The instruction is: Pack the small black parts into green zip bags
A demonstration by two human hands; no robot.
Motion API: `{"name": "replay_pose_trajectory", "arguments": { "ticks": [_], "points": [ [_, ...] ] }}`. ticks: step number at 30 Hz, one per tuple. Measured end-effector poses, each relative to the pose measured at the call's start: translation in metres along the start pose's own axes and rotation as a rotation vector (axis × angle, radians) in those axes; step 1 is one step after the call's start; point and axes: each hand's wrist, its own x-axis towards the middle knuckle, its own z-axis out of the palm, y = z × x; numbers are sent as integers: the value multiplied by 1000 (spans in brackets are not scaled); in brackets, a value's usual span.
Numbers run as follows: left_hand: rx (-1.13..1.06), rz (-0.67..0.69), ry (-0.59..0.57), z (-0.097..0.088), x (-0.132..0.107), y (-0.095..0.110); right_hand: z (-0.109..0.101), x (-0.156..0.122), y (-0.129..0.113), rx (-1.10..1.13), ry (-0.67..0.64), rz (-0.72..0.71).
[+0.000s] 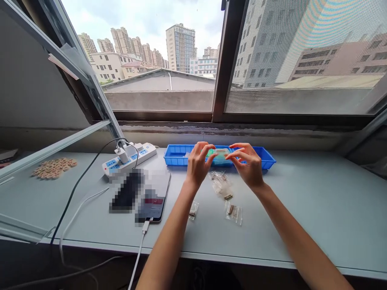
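One left hand (198, 161) and one right hand (247, 163) pinch a clear bag (222, 152) mid-frame; I can't discern its contents, and both hands hide part of the blue tray (176, 160).

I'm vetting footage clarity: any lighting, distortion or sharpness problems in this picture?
Head view: bright sky outside; rippled moiré on the mesh screen; pixelated blocks partly hiding the plugged-in phone; detail between the left hand and right hand indistinct.

Two hands (198, 163) (250, 165) (one pair), one power strip (130, 162)
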Motion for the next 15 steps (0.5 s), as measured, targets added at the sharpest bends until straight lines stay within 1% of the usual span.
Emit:
{"name": "replay_pose_trajectory", "arguments": {
  "ticks": [2, 5, 9, 11, 13, 15],
  "points": [
    [19, 12, 9, 1, -2, 0, -1, -1, 0, -101, 13, -60],
    [43, 0, 18, 3, -3, 1, -2, -4, 1, -169, 27, -74],
    [21, -12, 14, 5, -4, 4, 2, -6, 3, -110, 18, -12],
    [-21, -31, -10, 8, -5, 7, 4, -6, 4, -63, 13, 35],
    [-75, -61, -54, 10, -6, 8, 5, -7, 3, -56, -3, 62],
    [-101, -123, -80, 12, -6, 5, 4, -7, 2, -103, -28, 68]
  ]
}}
